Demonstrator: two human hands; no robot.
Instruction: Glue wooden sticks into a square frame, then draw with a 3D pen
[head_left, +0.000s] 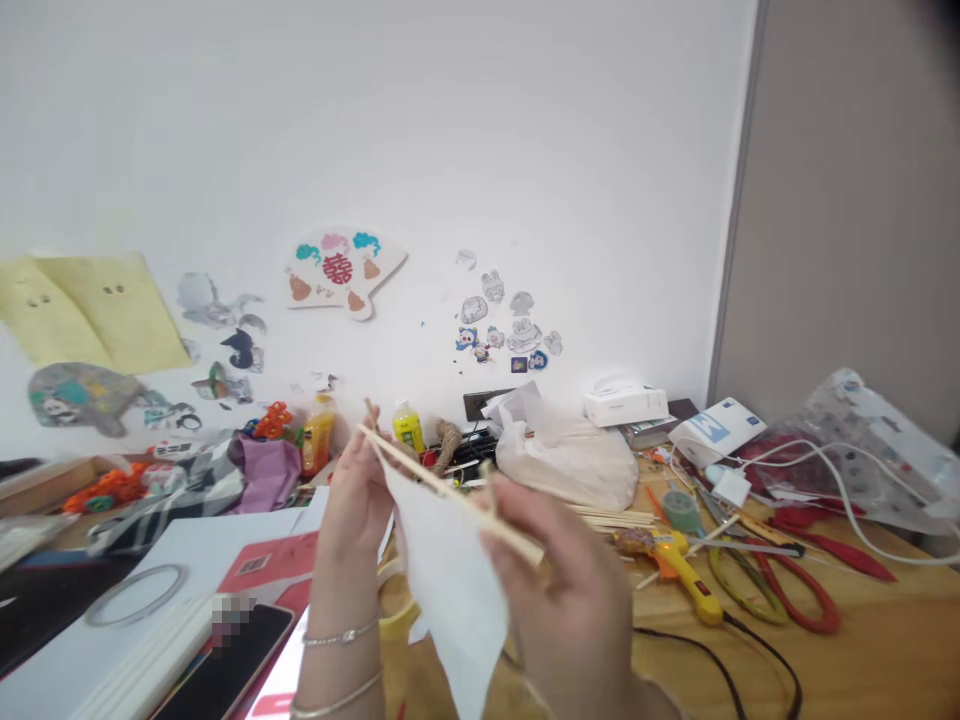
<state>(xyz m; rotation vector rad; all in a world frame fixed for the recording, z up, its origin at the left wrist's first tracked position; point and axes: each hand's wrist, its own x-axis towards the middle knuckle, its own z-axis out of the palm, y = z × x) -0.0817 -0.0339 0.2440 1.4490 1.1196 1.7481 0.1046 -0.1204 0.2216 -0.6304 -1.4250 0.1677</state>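
A thin pale wooden stick (pixel 427 472) slants across the middle of the view, lower on the right. A white sheet of paper (pixel 454 580) hangs beneath it, narrowing to a point at the bottom. My left hand (pixel 358 490), with bracelets on its wrist, is closed around the stick's far end and the paper's edge. Nearer to me, my right hand (pixel 574 590) pinches the stick's other end, partly blurred. Short tips of wood show by both hands; whether they belong to a second stick I cannot tell. A yellow tape roll (pixel 397 605) lies behind the paper.
On the right of the wooden table lie a yellow glue gun (pixel 686 575) with its cable, red-handled scissors (pixel 806 595) and a green tape roll (pixel 681 510). A phone (pixel 229 665) rests at the lower left. Bottles, a plastic bag (pixel 570 460) and boxes line the wall.
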